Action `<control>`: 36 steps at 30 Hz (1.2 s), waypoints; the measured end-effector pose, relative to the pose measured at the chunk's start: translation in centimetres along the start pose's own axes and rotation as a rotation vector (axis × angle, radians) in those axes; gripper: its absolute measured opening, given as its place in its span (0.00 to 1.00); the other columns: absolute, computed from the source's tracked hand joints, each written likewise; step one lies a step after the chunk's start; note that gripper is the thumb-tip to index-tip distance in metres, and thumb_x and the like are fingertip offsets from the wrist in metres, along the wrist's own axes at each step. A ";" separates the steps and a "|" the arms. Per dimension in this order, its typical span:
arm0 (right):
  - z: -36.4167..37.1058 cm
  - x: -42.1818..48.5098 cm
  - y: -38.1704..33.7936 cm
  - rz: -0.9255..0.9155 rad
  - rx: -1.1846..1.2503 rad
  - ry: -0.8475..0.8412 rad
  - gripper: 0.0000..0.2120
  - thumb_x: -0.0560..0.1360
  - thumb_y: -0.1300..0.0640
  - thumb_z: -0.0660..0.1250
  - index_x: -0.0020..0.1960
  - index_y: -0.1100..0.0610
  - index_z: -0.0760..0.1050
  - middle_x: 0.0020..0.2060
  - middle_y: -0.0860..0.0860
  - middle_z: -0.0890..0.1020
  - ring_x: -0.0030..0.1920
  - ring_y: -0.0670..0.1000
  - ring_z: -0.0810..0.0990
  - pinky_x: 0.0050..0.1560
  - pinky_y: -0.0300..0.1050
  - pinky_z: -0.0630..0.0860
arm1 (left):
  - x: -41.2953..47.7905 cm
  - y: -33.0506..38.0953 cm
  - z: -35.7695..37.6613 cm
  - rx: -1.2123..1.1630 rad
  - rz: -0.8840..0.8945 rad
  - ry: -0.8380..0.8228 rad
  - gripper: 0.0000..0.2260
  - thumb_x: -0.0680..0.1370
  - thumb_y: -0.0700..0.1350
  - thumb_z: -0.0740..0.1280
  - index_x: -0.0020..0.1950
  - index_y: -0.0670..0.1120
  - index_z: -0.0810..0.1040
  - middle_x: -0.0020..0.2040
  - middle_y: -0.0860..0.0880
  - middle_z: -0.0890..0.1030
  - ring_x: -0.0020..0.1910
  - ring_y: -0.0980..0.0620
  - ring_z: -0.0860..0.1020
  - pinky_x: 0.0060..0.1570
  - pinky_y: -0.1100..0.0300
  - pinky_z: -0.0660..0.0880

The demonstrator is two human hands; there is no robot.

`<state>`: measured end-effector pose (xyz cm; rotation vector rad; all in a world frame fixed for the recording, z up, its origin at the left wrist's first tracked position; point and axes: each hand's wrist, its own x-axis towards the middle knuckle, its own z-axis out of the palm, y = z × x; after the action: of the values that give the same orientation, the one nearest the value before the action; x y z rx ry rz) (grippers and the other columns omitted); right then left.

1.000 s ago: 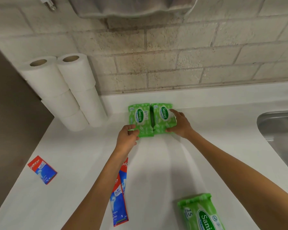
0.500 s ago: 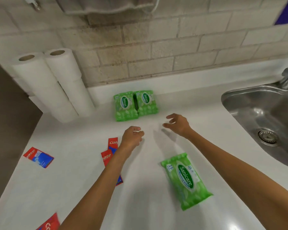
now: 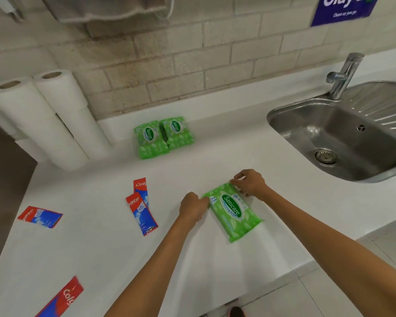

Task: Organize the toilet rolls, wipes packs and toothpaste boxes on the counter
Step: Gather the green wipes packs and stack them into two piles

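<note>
Fresh from the two wipes stacks (image 3: 164, 137) at twelve o'clock, the left hand (image 3: 193, 208) and right hand (image 3: 249, 183) now pinch the far corners of the last loose pack (image 3: 232, 211), central on the worktop (image 3: 101, 248), so seemingly only toothpaste boxes (image 3: 142, 211), at nine, remain.

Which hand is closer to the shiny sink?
Right. The right hand grips the corner of the wipes pack nearest the sink; the left hand holds its opposite edge, farther away.
</note>
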<state>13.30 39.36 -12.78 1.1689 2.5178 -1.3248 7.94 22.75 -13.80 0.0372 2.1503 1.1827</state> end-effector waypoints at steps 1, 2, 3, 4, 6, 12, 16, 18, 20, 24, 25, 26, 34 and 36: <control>-0.1 -0.5 0.2 0.023 0.013 -0.017 0.16 0.74 0.54 0.67 0.55 0.65 0.77 0.41 0.59 0.82 0.40 0.59 0.81 0.45 0.51 0.79 | -0.3 -0.1 0.3 0.001 -0.008 -0.001 0.13 0.75 0.46 0.65 0.36 0.44 0.64 0.36 0.46 0.71 0.37 0.44 0.74 0.34 0.58 0.69; -0.1 -1.0 0.3 0.044 0.022 -0.034 0.16 0.74 0.55 0.66 0.54 0.67 0.77 0.36 0.59 0.80 0.37 0.58 0.80 0.42 0.49 0.79 | -0.7 -0.2 0.6 -0.006 -0.014 -0.004 0.14 0.75 0.46 0.66 0.35 0.44 0.64 0.34 0.46 0.71 0.36 0.45 0.74 0.33 0.58 0.69; -0.1 -1.5 0.5 0.062 0.025 -0.047 0.15 0.75 0.56 0.65 0.53 0.68 0.78 0.34 0.58 0.79 0.35 0.57 0.79 0.40 0.48 0.79 | -1.1 -0.3 0.9 -0.012 -0.021 -0.006 0.13 0.75 0.46 0.66 0.36 0.44 0.65 0.34 0.46 0.72 0.35 0.45 0.74 0.34 0.58 0.69; -0.2 -1.9 0.6 0.078 0.028 -0.055 0.15 0.75 0.56 0.65 0.53 0.68 0.78 0.34 0.58 0.79 0.35 0.57 0.79 0.39 0.48 0.79 | -1.5 -0.2 1.2 -0.017 -0.024 -0.013 0.11 0.75 0.46 0.66 0.37 0.43 0.67 0.34 0.46 0.72 0.34 0.46 0.74 0.34 0.58 0.70; -0.1 -2.4 0.6 0.099 0.026 -0.060 0.17 0.75 0.54 0.65 0.53 0.68 0.78 0.37 0.59 0.80 0.37 0.58 0.80 0.38 0.47 0.79 | -2.3 0.0 1.8 -0.028 -0.042 -0.037 0.07 0.75 0.45 0.65 0.41 0.43 0.71 0.34 0.47 0.73 0.33 0.48 0.73 0.33 0.59 0.71; 0.0 -2.9 0.7 0.139 0.065 -0.068 0.18 0.74 0.55 0.68 0.54 0.70 0.77 0.40 0.59 0.78 0.40 0.58 0.78 0.41 0.49 0.79 | -4.1 1.1 3.0 -0.218 -0.111 -0.117 0.08 0.77 0.37 0.62 0.55 0.40 0.75 0.43 0.45 0.80 0.36 0.50 0.77 0.25 0.64 0.69; 0.1 -2.8 0.8 0.154 0.105 -0.068 0.18 0.73 0.56 0.68 0.56 0.70 0.77 0.40 0.59 0.77 0.39 0.57 0.77 0.41 0.49 0.77 | -4.1 0.7 3.3 -0.290 -0.106 -0.061 0.09 0.75 0.35 0.62 0.55 0.36 0.76 0.56 0.37 0.80 0.33 0.52 0.74 0.17 0.71 0.66; 0.2 -2.8 0.8 0.165 0.127 -0.077 0.19 0.74 0.56 0.68 0.57 0.71 0.76 0.41 0.59 0.77 0.34 0.55 0.75 0.40 0.49 0.75 | -3.9 0.6 3.4 -0.321 -0.099 -0.043 0.12 0.75 0.35 0.63 0.57 0.34 0.76 0.53 0.37 0.81 0.31 0.52 0.73 0.17 0.72 0.66; 0.1 -2.6 0.7 0.177 0.159 -0.092 0.18 0.73 0.58 0.68 0.57 0.71 0.76 0.41 0.59 0.76 0.34 0.55 0.74 0.39 0.47 0.74 | -3.5 0.4 3.5 -0.359 -0.107 -0.054 0.14 0.75 0.36 0.65 0.59 0.34 0.76 0.55 0.37 0.81 0.38 0.48 0.78 0.24 0.68 0.72; 0.3 -2.7 0.1 0.200 0.316 -0.152 0.16 0.74 0.62 0.67 0.58 0.70 0.75 0.37 0.58 0.77 0.33 0.53 0.74 0.35 0.43 0.73 | -2.8 0.2 3.1 -0.411 -0.126 -0.032 0.16 0.75 0.39 0.67 0.61 0.37 0.75 0.57 0.37 0.81 0.52 0.40 0.81 0.48 0.51 0.80; 0.4 -2.7 -0.1 0.193 0.357 -0.169 0.15 0.74 0.63 0.67 0.58 0.70 0.75 0.35 0.56 0.77 0.33 0.52 0.74 0.35 0.43 0.74 | -2.6 0.3 2.8 -0.425 -0.123 -0.026 0.16 0.75 0.39 0.67 0.62 0.37 0.74 0.58 0.37 0.80 0.52 0.40 0.81 0.48 0.50 0.79; 0.6 -2.7 -0.4 0.180 0.392 -0.181 0.15 0.74 0.63 0.67 0.58 0.69 0.75 0.35 0.55 0.77 0.33 0.51 0.75 0.36 0.43 0.74 | -2.5 0.4 2.4 -0.446 -0.117 -0.026 0.15 0.76 0.39 0.66 0.62 0.36 0.73 0.58 0.37 0.80 0.53 0.39 0.81 0.48 0.50 0.79; 1.0 -0.5 -3.4 0.105 0.451 -0.349 0.18 0.72 0.54 0.70 0.58 0.63 0.76 0.47 0.55 0.81 0.44 0.52 0.78 0.46 0.43 0.75 | -2.0 3.1 -2.2 -0.584 -0.026 0.062 0.13 0.78 0.40 0.64 0.61 0.35 0.74 0.59 0.36 0.79 0.57 0.39 0.79 0.46 0.52 0.76; 1.1 -0.1 -4.4 0.106 0.460 -0.432 0.18 0.73 0.53 0.70 0.58 0.63 0.76 0.49 0.56 0.82 0.44 0.53 0.80 0.45 0.42 0.77 | -1.4 3.7 -3.1 -0.606 -0.016 0.093 0.13 0.78 0.40 0.64 0.61 0.35 0.74 0.59 0.36 0.79 0.57 0.39 0.79 0.44 0.53 0.76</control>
<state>10.21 36.97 -10.46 0.9218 1.8841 -1.9412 6.19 22.15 -9.10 -0.3040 1.7773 1.8041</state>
